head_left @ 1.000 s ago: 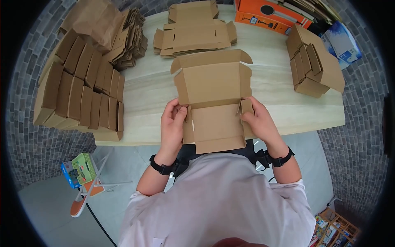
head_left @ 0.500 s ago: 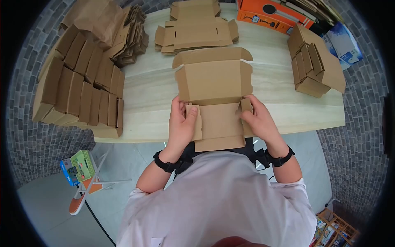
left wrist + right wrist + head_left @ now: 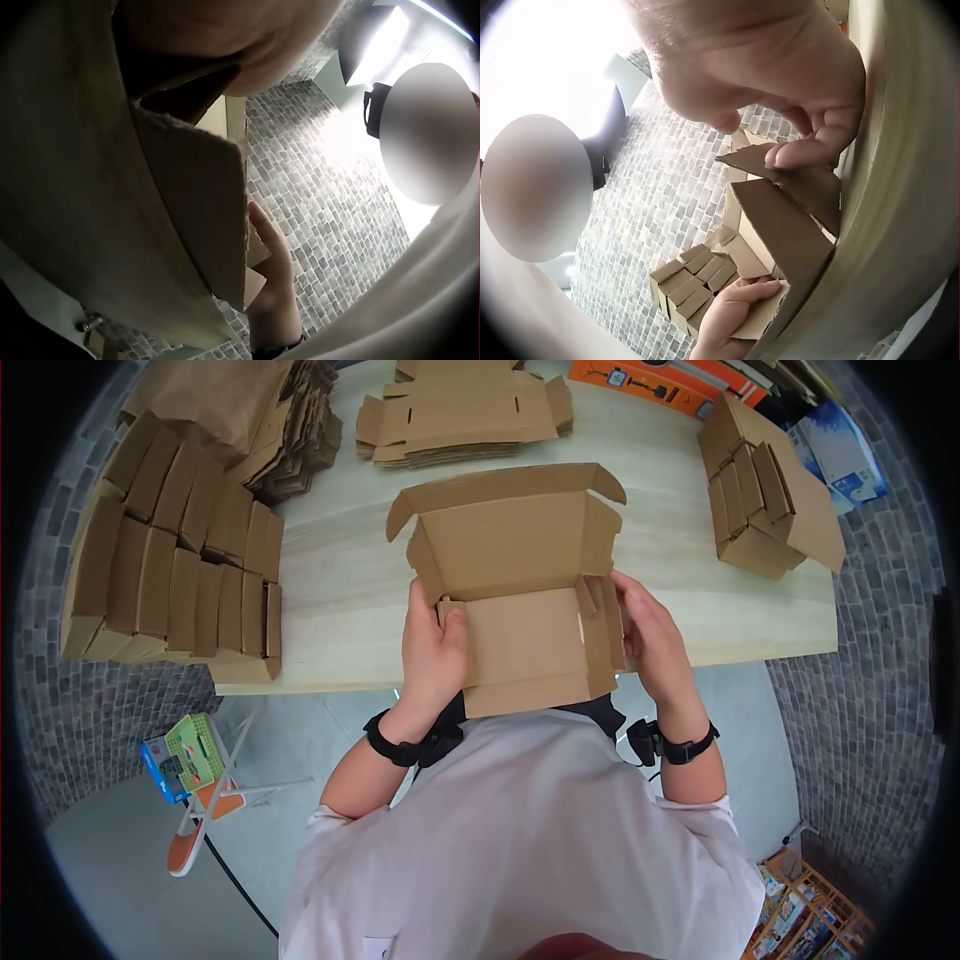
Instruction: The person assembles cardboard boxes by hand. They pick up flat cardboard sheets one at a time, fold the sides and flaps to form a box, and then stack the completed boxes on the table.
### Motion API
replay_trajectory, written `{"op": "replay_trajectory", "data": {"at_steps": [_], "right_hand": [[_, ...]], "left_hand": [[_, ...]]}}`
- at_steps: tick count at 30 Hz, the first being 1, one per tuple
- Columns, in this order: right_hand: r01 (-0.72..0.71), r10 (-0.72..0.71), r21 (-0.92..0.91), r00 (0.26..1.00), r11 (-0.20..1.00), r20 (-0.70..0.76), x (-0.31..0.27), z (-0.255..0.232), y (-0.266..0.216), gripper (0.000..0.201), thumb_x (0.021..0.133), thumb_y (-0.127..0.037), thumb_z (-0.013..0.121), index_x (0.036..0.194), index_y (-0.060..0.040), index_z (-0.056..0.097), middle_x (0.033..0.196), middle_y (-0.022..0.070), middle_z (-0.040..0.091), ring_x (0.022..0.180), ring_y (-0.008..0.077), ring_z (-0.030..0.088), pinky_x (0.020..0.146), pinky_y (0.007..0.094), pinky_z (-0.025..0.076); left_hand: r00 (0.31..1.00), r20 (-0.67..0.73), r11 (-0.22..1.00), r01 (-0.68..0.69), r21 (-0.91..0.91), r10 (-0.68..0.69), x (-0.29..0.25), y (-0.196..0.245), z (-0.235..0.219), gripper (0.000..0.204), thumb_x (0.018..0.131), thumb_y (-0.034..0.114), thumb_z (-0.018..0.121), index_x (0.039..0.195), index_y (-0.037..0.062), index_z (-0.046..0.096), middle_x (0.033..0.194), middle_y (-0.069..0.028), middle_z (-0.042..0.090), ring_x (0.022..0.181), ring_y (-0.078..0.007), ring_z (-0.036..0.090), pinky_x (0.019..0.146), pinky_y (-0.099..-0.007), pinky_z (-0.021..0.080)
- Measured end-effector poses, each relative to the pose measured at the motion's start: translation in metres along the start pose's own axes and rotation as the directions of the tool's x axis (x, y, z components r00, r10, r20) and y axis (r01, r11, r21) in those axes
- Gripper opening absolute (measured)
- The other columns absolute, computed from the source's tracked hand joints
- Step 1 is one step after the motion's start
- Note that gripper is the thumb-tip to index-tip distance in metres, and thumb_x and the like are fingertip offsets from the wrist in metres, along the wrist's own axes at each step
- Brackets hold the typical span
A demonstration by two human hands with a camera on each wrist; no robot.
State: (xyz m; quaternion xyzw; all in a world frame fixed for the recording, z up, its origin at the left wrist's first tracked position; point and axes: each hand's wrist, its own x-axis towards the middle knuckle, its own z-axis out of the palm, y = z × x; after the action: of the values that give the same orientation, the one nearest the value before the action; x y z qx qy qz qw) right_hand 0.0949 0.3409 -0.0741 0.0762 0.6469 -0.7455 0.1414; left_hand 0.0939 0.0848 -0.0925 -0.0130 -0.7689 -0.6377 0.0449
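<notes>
At the table's (image 3: 330, 570) near edge, I have one box (image 3: 525, 640) between both hands, part-folded, its lid (image 3: 510, 545) raised on the far side and its front overhanging toward the person. On its left side, I see the left hand (image 3: 432, 657) gripping, thumb over the inside of the wall and fingers round the outside. Across from it, the right hand (image 3: 660, 645) is loosely open: from the right wrist I see bent fingers touching a flap (image 3: 821, 191) at the box's right end, the thumb standing free of the card. Well beyond the lid lie flat blanks (image 3: 465, 420); folded boxes (image 3: 165, 575) stand stacked to the left.
</notes>
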Motion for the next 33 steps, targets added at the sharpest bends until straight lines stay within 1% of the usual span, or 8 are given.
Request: {"op": "replay_trajectory", "data": {"at_steps": [7, 14, 17, 19, 22, 26, 28, 33], "right_hand": [[0.01, -0.002, -0.242, 1.0, 0.97, 0.03, -0.002, 0.009, -0.007, 0.055, 0.1, -0.04, 0.059, 0.142, -0.0058, 0.049, 0.075, -0.0034, 0.058, 0.061, 0.0029, 0.048, 0.055, 0.0197, 0.038], [0.059, -0.045, -0.176, 0.996, 0.983, 0.082, -0.007, 0.005, -0.007, 0.059, 0.099, -0.036, 0.061, 0.146, -0.0057, 0.042, 0.075, -0.0025, 0.06, 0.063, 0.0034, 0.05, 0.057, 0.019, 0.039], [0.083, -0.057, -0.215, 0.991, 0.973, 0.125, -0.009, 0.0, -0.004, 0.069, 0.097, -0.036, 0.065, 0.151, -0.0058, 0.036, 0.1, 0.005, 0.067, 0.068, 0.0041, 0.05, 0.06, 0.0199, 0.042], [0.134, -0.098, -0.174, 0.974, 0.976, 0.202, -0.011, -0.01, 0.0, 0.094, 0.084, -0.026, 0.08, 0.158, -0.0101, 0.024, 0.139, 0.0124, 0.054, 0.074, 0.007, 0.052, 0.065, 0.0231, 0.047], [0.156, -0.075, -0.193, 0.926, 0.969, 0.369, -0.018, -0.022, -0.006, 0.126, 0.065, -0.013, 0.092, 0.161, -0.0132, 0.01, 0.16, 0.0141, 0.029, 0.077, 0.0117, 0.054, 0.07, 0.027, 0.051], [0.214, -0.106, -0.222, 0.903, 0.951, 0.416, -0.025, -0.027, -0.008, 0.141, 0.052, -0.006, 0.095, 0.161, -0.0143, 0.006, 0.161, 0.0135, 0.027, 0.077, 0.0161, 0.056, 0.074, 0.0284, 0.053], [0.226, -0.035, -0.534, 0.939, 0.815, 0.343, -0.031, -0.019, -0.016, 0.131, 0.055, -0.008, 0.094, 0.158, -0.0142, 0.014, 0.162, 0.0133, 0.024, 0.079, 0.022, 0.06, 0.075, 0.0311, 0.055], [0.469, -0.195, -0.705, 0.878, 0.533, 0.437, -0.037, -0.008, -0.004, 0.115, 0.058, -0.01, 0.093, 0.151, -0.0115, 0.025, 0.161, 0.015, 0.024, 0.083, 0.0299, 0.062, 0.074, 0.0362, 0.056]], "left_hand": [[0.999, 0.019, 0.999, -0.034, -0.021, 0.034, 0.0, 0.001, 0.0, 0.05, 0.093, -0.007, 0.041, 0.142, -0.0009, 0.035, 0.135, -0.016, 0.053, 0.127, -0.0223, 0.051, 0.107, -0.0305, 0.036], [0.998, 0.012, 0.974, 0.062, -0.218, -0.061, -0.004, 0.003, 0.003, 0.05, 0.094, -0.008, 0.04, 0.143, -0.0003, 0.036, 0.136, -0.0138, 0.052, 0.128, -0.0203, 0.05, 0.106, -0.0295, 0.036], [1.0, 0.013, 0.993, -0.007, -0.115, 0.008, -0.003, 0.004, 0.001, 0.049, 0.095, -0.008, 0.04, 0.143, -0.0002, 0.037, 0.136, -0.013, 0.053, 0.127, -0.0198, 0.05, 0.105, -0.0292, 0.037], [0.999, 0.028, 0.993, 0.034, -0.109, -0.031, -0.005, 0.004, -0.001, 0.047, 0.095, -0.008, 0.041, 0.141, -0.0005, 0.039, 0.135, -0.0128, 0.053, 0.125, -0.0193, 0.051, 0.104, -0.0292, 0.038], [0.999, -0.008, 0.993, 0.039, -0.107, -0.041, -0.004, 0.004, 0.0, 0.045, 0.095, -0.006, 0.042, 0.14, -0.001, 0.04, 0.131, -0.0125, 0.055, 0.12, -0.0186, 0.054, 0.101, -0.0291, 0.04], [0.996, 0.014, 0.992, 0.091, -0.084, -0.09, -0.006, 0.0, -0.001, 0.04, 0.096, -0.004, 0.043, 0.137, -0.0017, 0.043, 0.126, -0.0118, 0.057, 0.113, -0.0168, 0.056, 0.097, -0.029, 0.042], [0.998, -0.014, 0.996, 0.062, -0.06, -0.063, -0.005, 0.001, 0.0, 0.036, 0.097, -0.002, 0.044, 0.133, -0.0021, 0.046, 0.119, -0.0104, 0.059, 0.104, -0.0149, 0.056, 0.091, -0.0285, 0.044], [0.996, -0.021, 0.994, 0.09, -0.066, -0.091, -0.006, 0.001, -0.001, 0.033, 0.097, -0.001, 0.045, 0.13, -0.002, 0.048, 0.114, -0.0089, 0.06, 0.098, -0.0139, 0.056, 0.087, -0.0291, 0.045]]}}
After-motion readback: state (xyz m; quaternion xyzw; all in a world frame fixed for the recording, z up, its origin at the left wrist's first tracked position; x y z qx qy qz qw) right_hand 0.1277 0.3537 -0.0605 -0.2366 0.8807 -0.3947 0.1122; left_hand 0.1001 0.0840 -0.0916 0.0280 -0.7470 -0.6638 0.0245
